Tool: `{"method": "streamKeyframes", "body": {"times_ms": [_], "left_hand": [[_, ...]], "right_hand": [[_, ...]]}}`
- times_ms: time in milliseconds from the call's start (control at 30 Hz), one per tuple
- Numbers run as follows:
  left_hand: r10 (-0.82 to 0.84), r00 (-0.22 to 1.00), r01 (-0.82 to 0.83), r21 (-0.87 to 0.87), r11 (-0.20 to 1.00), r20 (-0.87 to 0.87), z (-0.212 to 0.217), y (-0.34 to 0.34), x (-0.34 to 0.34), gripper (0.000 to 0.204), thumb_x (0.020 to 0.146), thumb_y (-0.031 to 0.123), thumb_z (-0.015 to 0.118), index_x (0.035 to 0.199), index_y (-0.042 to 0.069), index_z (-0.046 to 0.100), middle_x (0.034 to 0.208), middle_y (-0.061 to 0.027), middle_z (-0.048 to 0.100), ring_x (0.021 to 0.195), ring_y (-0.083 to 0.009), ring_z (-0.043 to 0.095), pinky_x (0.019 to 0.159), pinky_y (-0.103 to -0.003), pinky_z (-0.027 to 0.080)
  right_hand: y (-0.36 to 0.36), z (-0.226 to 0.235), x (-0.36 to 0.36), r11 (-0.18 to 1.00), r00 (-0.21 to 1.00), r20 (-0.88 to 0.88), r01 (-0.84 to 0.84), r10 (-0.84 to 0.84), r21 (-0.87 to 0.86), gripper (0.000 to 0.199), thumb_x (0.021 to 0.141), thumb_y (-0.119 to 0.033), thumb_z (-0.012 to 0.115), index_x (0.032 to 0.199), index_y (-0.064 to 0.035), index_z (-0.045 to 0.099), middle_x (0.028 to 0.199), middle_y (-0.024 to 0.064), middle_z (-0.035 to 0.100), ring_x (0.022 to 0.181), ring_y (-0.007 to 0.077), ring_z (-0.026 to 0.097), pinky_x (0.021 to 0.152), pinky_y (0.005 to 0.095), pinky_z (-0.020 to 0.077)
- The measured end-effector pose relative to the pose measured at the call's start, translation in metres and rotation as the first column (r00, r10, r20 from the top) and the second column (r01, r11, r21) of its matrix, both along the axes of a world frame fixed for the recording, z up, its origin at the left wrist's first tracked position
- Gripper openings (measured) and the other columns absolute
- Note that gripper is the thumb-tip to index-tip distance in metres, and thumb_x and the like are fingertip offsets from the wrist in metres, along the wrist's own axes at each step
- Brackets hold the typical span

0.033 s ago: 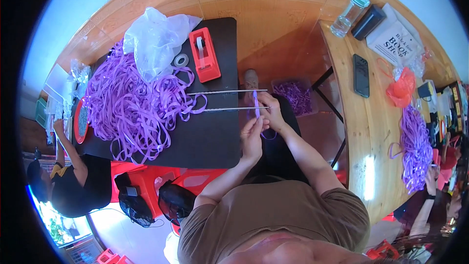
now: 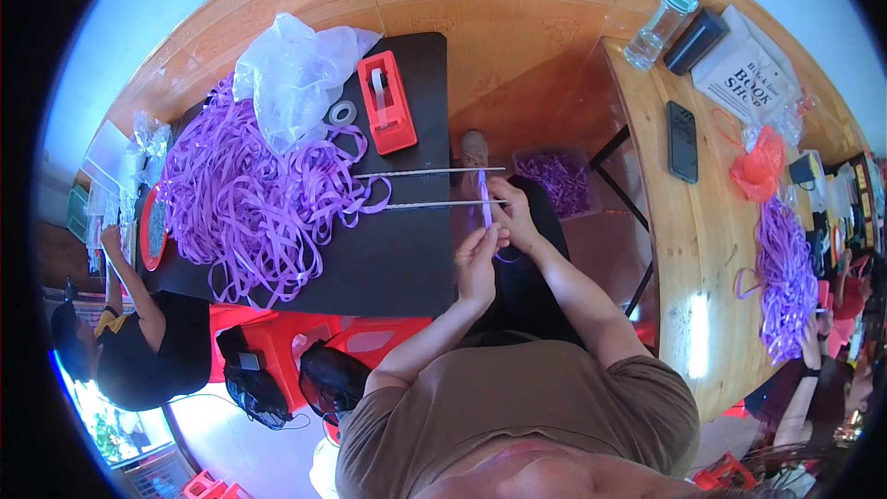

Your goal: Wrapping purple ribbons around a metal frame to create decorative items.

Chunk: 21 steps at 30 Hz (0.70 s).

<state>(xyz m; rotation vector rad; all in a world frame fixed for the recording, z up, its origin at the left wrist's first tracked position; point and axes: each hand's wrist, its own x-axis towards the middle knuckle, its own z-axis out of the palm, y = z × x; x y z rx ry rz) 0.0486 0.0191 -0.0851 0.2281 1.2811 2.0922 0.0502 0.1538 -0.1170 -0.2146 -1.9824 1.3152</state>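
A narrow purple ribbon [image 2: 484,192] lies across two thin metal rods [image 2: 420,171] that stick out past the right edge of the black table. My left hand [image 2: 477,268] pinches the ribbon just below the nearer rod. With bent fingers, my right hand [image 2: 514,212] closes on the ribbon at the tip of that same rod. A short end of ribbon curls under my hands. Both rods run back toward a big tangled heap of purple ribbon [image 2: 249,203] on the table.
A red tape dispenser [image 2: 390,115], a tape roll [image 2: 343,114] and a clear plastic bag [image 2: 291,74] share the black table [image 2: 379,268]. Below stands a bin of purple pieces [image 2: 554,180]. A wooden table [image 2: 637,83] at right bears a phone [image 2: 683,143]. Other people sit at both sides.
The nearer rod has shifted very slightly away from me, and the ribbon between my hands has moved a little. Both hands keep nearly the same place.
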Motion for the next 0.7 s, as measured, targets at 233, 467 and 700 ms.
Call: {"method": "streamKeyframes", "body": {"times_ms": [233,467,700], "left_hand": [[-0.124,0.991,0.127,-0.074,0.989,0.04,0.003,-0.054,0.021,0.019,0.093,0.013,0.058,0.103,0.001,0.068,0.091,-0.0055,0.066,0.081,-0.0115,0.059,0.079,-0.024,0.045],[-0.257,0.954,0.269,-0.061,0.961,0.152,-0.002,-0.082,0.022,0.016,0.092,0.012,0.059,0.098,0.0,0.069,0.085,-0.0052,0.066,0.077,-0.0108,0.059,0.074,-0.023,0.046],[-0.293,0.936,0.312,-0.073,0.947,0.193,0.023,-0.092,0.029,0.014,0.091,0.008,0.059,0.097,-0.001,0.068,0.086,-0.0069,0.066,0.076,-0.012,0.059,0.07,-0.023,0.047]], "right_hand": [[-0.057,-0.01,0.049,0.775,0.971,0.103,-0.107,0.218,-0.623,0.01,0.09,-0.01,0.06,0.089,-0.0007,0.063,0.079,0.0024,0.063,0.072,0.0079,0.059,0.065,0.0225,0.0479],[-0.098,-0.013,0.092,0.522,0.972,-0.076,-0.185,0.222,-0.833,0.007,0.087,0.003,0.057,0.09,0.0003,0.063,0.074,-0.0001,0.06,0.063,0.0047,0.054,0.055,0.0192,0.0438],[-0.118,-0.016,0.108,0.541,0.979,0.023,-0.092,0.202,-0.836,0.006,0.087,0.004,0.057,0.085,0.0007,0.062,0.065,-0.0006,0.057,0.055,0.0055,0.052,0.052,0.0195,0.0425]]}}
